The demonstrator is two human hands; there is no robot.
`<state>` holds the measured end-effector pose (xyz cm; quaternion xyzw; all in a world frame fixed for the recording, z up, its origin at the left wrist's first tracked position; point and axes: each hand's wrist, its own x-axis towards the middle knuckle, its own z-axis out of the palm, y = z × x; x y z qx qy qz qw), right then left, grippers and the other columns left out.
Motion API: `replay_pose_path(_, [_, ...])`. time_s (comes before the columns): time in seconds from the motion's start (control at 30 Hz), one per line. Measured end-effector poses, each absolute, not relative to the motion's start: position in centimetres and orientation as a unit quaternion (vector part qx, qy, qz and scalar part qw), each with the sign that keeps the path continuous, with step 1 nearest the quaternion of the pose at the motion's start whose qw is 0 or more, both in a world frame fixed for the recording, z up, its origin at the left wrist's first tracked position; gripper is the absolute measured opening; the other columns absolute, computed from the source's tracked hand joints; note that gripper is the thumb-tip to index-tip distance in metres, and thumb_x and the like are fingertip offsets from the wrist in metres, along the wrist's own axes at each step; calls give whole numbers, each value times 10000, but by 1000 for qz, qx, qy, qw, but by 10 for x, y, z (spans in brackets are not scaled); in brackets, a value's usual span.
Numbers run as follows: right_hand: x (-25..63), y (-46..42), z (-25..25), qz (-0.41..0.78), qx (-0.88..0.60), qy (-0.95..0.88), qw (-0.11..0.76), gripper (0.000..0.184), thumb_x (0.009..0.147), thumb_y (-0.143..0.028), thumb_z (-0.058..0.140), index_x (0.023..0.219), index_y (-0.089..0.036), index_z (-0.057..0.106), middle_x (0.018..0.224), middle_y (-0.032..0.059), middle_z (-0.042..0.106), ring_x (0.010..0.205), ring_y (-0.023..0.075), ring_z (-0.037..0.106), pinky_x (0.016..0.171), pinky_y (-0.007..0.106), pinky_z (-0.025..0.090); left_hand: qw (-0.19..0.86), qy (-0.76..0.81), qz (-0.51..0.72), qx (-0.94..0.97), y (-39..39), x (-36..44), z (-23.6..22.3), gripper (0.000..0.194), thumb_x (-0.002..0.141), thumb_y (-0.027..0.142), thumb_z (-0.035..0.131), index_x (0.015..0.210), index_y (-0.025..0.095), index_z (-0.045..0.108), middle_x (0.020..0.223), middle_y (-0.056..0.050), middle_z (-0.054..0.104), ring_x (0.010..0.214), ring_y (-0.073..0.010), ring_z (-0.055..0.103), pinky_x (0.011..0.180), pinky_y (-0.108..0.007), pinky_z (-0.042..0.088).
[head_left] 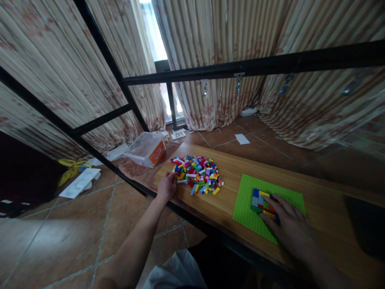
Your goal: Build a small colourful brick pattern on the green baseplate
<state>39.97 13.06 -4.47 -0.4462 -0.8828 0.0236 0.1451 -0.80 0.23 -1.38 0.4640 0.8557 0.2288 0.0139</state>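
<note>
A pile of small multicoloured toy bricks (200,175) lies loose on the wooden tabletop. At its left edge, my left hand (167,186) has its fingers drawn together among the outermost bricks; anything between them is too small to make out. To the right, a green studded baseplate (245,200) rests flat on the wood. Blue, grey, yellow, red and green bricks form a low brick build (256,199) on it. My right hand (290,222) grips this build's right side, thumb at the near edge and fingers at the far edge, hiding part of it.
A clear plastic box (141,149) with an orange label stands beyond the table's left end. Black metal bars (192,75) cross in front of the curtains. A dark flat object (365,224) lies at the right. White paper (242,139) is on the tiled floor.
</note>
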Motion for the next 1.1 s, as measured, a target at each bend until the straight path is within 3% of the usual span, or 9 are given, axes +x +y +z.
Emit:
replay_pose_path(0.2, [400, 131, -45, 39, -451, -880, 147, 535, 876, -540, 389, 1314, -253, 497, 1386, 90, 464, 1222, 321, 454, 965, 504, 401, 28, 871, 208, 445, 8, -9, -8, 239, 855, 183, 483, 1006, 188, 668, 1029, -81, 631, 924, -198, 623, 803, -287, 474])
replay_pose_path(0.4, [397, 130, -40, 59, -456, -875, 150, 512, 871, -503, 429, 1327, -274, 480, 1396, 74, 460, 1240, 305, 440, 979, 497, 389, 38, 863, 315, 394, 6, 7, 6, 223, 846, 214, 493, 1030, 157, 605, 852, -54, 665, 766, -184, 636, 704, -288, 491])
replay_pose_path(0.47, [395, 129, -36, 66, -459, -873, 153, 502, 872, -488, 438, 1330, -284, 477, 1391, 68, 465, 1242, 300, 437, 979, 492, 387, 71, 827, 355, 430, 8, 26, 11, 215, 838, 230, 509, 1017, 157, 603, 784, -31, 660, 715, -172, 630, 686, -283, 495])
replay_pose_path(0.67, [392, 129, -29, 80, -460, -871, 152, 519, 864, -471, 474, 1347, -282, 463, 1390, 80, 462, 1233, 295, 443, 961, 481, 392, 184, 642, 436, 603, 30, 125, 11, 208, 813, 112, 508, 945, 175, 656, 910, -45, 656, 809, -136, 624, 748, -250, 503])
replay_pose_path(0.83, [393, 128, -25, 81, -457, -872, 153, 502, 868, -454, 485, 1337, -277, 476, 1390, 71, 471, 1227, 296, 444, 976, 488, 377, 241, 571, 418, 664, 67, 186, 5, 261, 846, 81, 471, 924, 192, 695, 894, -35, 675, 802, -126, 630, 747, -230, 502])
replay_pose_path(1.1, [393, 126, -13, 92, -464, -871, 132, 508, 856, -378, 526, 1350, -273, 469, 1400, 79, 465, 1219, 298, 451, 976, 471, 378, 214, 565, 305, 736, 106, 213, 2, 292, 829, 75, 479, 1031, 208, 643, 926, -7, 689, 843, -133, 629, 803, -237, 506])
